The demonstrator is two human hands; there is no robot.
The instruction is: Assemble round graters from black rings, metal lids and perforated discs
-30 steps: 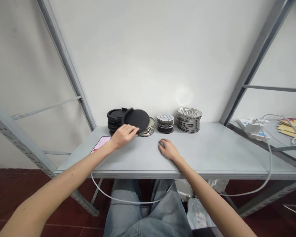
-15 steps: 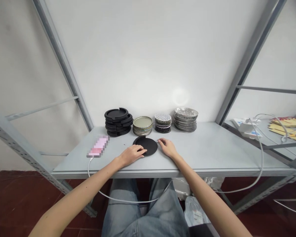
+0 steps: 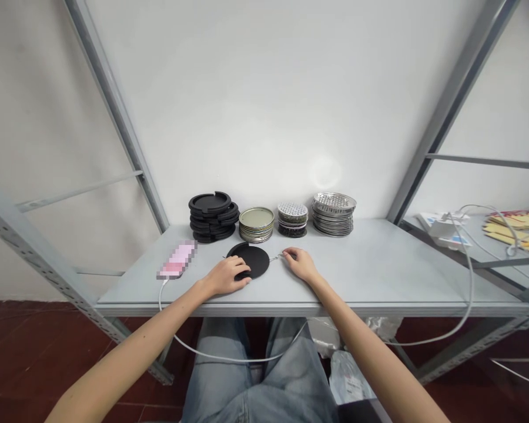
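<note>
A flat black disc [image 3: 258, 259] with a raised rim along its left side lies near the table's front. My left hand [image 3: 227, 275] rests on the disc's left front part, with its fingers pressed together on the edge. Right of the disc, my right hand [image 3: 298, 262] pinches the end of a small, thin silvery piece [image 3: 275, 257]. That piece stretches from the disc's right edge to my right fingertips; its exact shape is too small to tell.
Along the wall stand stacks of black rimmed discs [image 3: 211, 223], metal lids [image 3: 256, 225], small perforated discs [image 3: 293, 221] and perforated metal plates [image 3: 333, 215]. A pink phone [image 3: 178, 259] with a white cable [image 3: 211, 356] lies left. Metal posts [image 3: 119, 117] frame the table.
The black disc and my left hand have shifted left. A gap now separates the disc from my right hand, and more of the silvery piece shows.
</note>
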